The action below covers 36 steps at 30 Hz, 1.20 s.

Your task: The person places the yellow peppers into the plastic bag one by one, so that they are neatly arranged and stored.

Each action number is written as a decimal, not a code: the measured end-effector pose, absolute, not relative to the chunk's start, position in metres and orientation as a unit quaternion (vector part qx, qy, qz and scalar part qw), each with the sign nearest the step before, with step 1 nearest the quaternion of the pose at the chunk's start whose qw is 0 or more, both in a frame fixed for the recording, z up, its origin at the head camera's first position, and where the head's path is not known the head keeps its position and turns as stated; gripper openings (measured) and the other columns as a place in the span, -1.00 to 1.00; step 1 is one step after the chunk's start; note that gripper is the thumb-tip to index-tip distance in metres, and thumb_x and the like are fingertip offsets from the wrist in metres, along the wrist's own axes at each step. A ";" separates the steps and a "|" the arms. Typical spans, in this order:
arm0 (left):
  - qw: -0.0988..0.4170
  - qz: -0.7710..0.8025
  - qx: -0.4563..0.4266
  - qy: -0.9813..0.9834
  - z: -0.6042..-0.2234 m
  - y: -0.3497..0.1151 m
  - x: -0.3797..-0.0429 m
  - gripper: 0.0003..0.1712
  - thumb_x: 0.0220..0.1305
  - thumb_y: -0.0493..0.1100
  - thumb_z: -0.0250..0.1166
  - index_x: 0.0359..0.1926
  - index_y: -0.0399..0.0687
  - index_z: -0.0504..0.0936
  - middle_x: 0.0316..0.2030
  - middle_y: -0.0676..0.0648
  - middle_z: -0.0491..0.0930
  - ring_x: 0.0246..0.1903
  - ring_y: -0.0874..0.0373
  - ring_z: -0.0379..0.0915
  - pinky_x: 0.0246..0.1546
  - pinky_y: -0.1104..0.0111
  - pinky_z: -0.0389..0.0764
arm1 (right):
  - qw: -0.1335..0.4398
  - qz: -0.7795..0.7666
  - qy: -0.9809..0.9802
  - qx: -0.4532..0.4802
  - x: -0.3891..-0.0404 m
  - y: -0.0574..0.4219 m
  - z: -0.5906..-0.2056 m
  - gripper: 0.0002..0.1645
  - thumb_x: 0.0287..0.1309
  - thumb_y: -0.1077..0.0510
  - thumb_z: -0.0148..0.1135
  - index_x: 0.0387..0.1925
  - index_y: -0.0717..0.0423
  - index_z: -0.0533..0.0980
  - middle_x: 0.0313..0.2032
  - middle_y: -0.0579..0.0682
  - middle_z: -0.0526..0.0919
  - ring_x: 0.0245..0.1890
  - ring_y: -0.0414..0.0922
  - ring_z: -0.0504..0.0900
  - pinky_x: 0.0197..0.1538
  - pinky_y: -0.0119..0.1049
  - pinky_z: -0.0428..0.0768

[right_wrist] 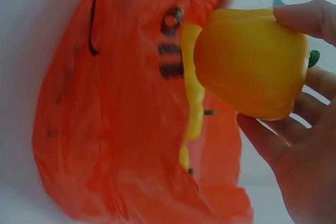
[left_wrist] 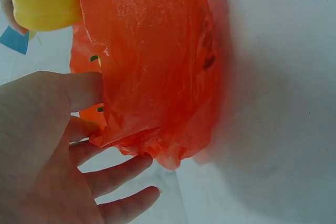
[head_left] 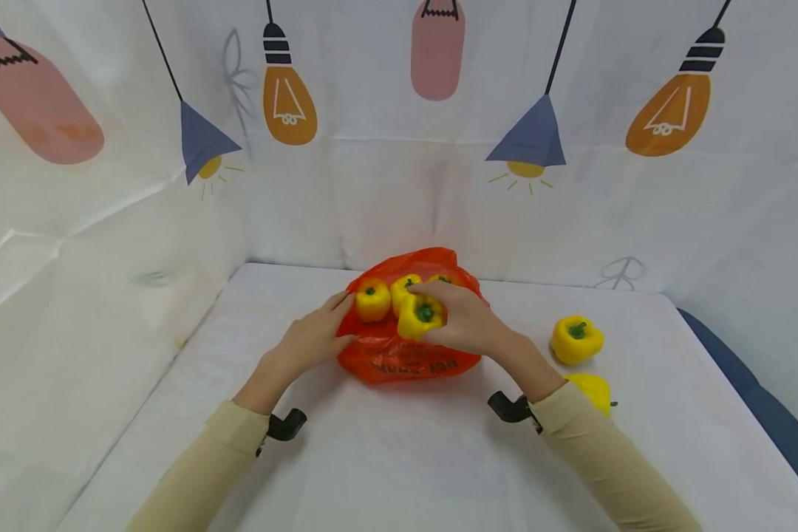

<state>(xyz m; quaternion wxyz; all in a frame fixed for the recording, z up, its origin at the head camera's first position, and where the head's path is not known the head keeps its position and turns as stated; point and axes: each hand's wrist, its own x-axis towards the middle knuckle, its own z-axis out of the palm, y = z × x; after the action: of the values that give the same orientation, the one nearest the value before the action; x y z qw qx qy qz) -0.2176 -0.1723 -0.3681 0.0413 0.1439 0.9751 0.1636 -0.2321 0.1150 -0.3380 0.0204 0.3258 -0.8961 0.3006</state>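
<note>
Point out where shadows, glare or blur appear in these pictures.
Head view: soft shadows on the white tabletop beside both beige fabric sleeves; left wrist view: pale glints on the red plastic bag; right wrist view: the bag's black lettering looks slightly blurred.

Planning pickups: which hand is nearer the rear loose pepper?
Right: the right hand is left of that loose pepper; the left hand is farther left, across the bag.
</note>
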 end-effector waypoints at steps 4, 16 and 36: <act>0.034 0.154 0.148 0.976 -0.367 -0.173 -0.217 -0.08 0.36 0.12 0.23 0.58 0.03 0.00 0.56 -0.07 0.04 0.36 -0.18 0.33 0.15 -0.30 0.48 | 0.019 0.292 -0.900 0.322 -0.235 0.101 -0.348 -0.19 0.00 -0.06 0.38 0.35 -0.22 0.40 0.24 -0.21 0.51 0.09 -0.16 0.47 0.10 -0.11 0.61; 0.036 0.159 0.147 0.976 -0.366 -0.178 -0.219 -0.08 0.38 0.10 0.22 0.58 0.04 -0.02 0.56 -0.08 0.01 0.39 -0.17 0.29 0.19 -0.30 0.44 | -0.016 0.255 -0.921 0.295 -0.247 0.061 -0.363 -0.20 -0.03 -0.21 0.36 0.31 -0.26 0.41 0.11 -0.33 0.57 0.06 -0.26 0.47 0.11 -0.14 0.61; 0.040 0.145 0.151 0.977 -0.369 -0.174 -0.215 -0.14 0.38 -0.04 0.16 0.58 0.00 0.00 0.56 -0.09 0.02 0.30 -0.17 0.40 0.13 -0.23 0.53 | -0.052 0.223 -0.925 0.304 -0.244 0.035 -0.378 -0.14 0.02 -0.03 0.33 0.41 -0.15 0.32 0.28 -0.17 0.50 0.22 -0.16 0.46 0.29 -0.05 0.54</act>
<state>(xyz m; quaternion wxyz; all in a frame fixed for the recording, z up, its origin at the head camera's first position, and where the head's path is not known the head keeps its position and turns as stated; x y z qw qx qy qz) -0.2155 -0.1741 -0.3687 0.0397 0.1513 0.9770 0.1449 -0.2436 0.0351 -0.3785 -0.0517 0.3044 -0.9246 0.2229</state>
